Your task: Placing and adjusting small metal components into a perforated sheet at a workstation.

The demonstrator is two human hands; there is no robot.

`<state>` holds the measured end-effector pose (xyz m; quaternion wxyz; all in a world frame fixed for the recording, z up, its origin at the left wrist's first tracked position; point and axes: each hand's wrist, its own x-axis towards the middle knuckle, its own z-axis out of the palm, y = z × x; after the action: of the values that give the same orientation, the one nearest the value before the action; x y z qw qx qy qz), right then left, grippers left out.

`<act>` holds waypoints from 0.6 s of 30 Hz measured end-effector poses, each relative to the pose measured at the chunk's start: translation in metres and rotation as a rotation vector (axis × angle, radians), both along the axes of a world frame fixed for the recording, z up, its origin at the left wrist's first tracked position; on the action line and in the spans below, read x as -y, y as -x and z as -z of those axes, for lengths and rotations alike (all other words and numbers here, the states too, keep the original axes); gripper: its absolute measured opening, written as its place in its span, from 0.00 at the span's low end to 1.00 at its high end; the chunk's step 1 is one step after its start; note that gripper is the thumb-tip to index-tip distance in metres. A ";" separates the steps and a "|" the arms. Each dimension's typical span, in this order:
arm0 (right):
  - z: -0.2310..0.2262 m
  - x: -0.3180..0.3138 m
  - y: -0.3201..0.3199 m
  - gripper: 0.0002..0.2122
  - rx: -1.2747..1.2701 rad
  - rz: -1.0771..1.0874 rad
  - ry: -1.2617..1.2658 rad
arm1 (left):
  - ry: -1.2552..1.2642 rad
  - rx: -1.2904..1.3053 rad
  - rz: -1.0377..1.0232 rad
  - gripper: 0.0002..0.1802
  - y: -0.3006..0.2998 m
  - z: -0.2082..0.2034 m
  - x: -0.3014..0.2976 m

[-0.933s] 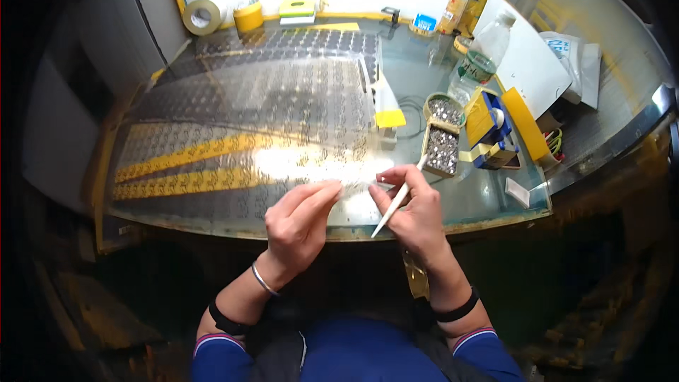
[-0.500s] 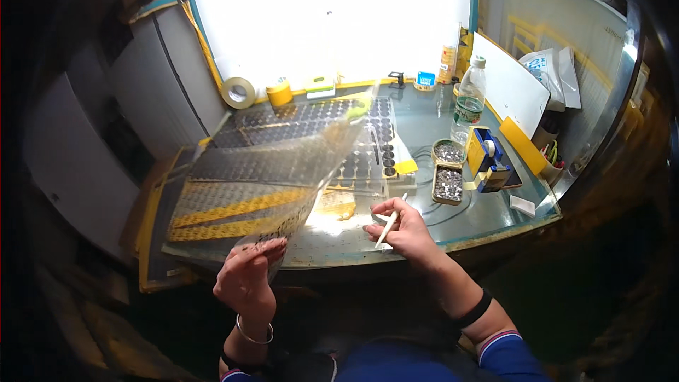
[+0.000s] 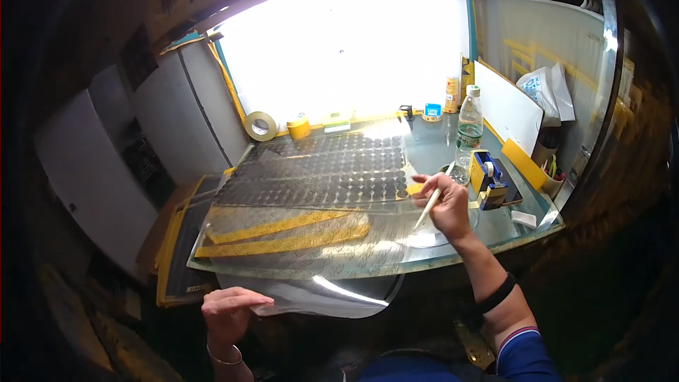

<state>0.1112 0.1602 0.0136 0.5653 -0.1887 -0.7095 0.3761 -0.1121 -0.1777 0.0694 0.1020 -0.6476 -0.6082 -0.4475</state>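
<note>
A large clear plastic sheet (image 3: 322, 294) spreads over the table's left and middle, its near part curling down past the front edge. My left hand (image 3: 230, 310), below the table's front left, pinches the sheet's near left edge. My right hand (image 3: 447, 205) is raised over the right part of the table, closed round a slender white pen-like tool (image 3: 428, 209) whose tip points down and left. Through the sheet show rows of dark round discs (image 3: 322, 170) and two yellow strips (image 3: 283, 235). Whether my right hand also touches the sheet, I cannot tell.
A plastic bottle (image 3: 469, 131), a blue tape dispenser (image 3: 490, 178) and a white block (image 3: 524, 220) stand at the right. Tape rolls (image 3: 261, 126) line the back beneath a bright light panel (image 3: 339, 49). Flat boards (image 3: 173, 240) lean at the table's left.
The clear sheet has come down from a raised, tilted position to spread over the discs. My left hand has moved down and slightly left; my right hand has gone up and right with the tool.
</note>
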 end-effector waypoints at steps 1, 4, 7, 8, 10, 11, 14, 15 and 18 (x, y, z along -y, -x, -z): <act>-0.010 0.001 -0.003 0.07 -0.009 0.034 -0.091 | -0.007 -0.002 -0.005 0.05 0.002 0.001 0.000; -0.032 0.007 -0.010 0.07 -0.109 0.069 -0.316 | -0.009 0.126 -0.001 0.07 0.013 0.014 -0.009; -0.050 0.024 -0.009 0.07 -0.168 0.110 -0.592 | 0.018 0.127 0.029 0.09 0.016 0.025 -0.021; -0.051 0.029 -0.008 0.07 -0.190 0.127 -0.722 | 0.033 0.092 0.054 0.11 0.021 0.034 -0.026; -0.055 0.042 -0.014 0.06 -0.134 0.118 -0.835 | 0.030 0.092 0.074 0.11 0.017 0.039 -0.035; -0.056 0.046 -0.016 0.06 -0.077 0.113 -0.949 | 0.027 0.091 0.097 0.12 0.015 0.041 -0.039; -0.037 0.046 -0.009 0.07 0.034 -0.110 -1.011 | -0.025 0.069 0.034 0.12 0.010 0.046 -0.043; -0.031 0.045 -0.008 0.07 0.090 -0.175 -1.017 | -0.089 0.012 -0.037 0.11 0.008 0.046 -0.046; -0.009 0.044 -0.001 0.07 0.129 -0.330 -1.001 | -0.248 -0.174 -0.308 0.09 0.021 0.073 -0.031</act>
<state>0.1123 0.1162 0.0225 0.4749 0.1956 -0.8557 0.0633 -0.1335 -0.1471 -0.0034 0.3002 -0.5657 -0.6291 -0.4406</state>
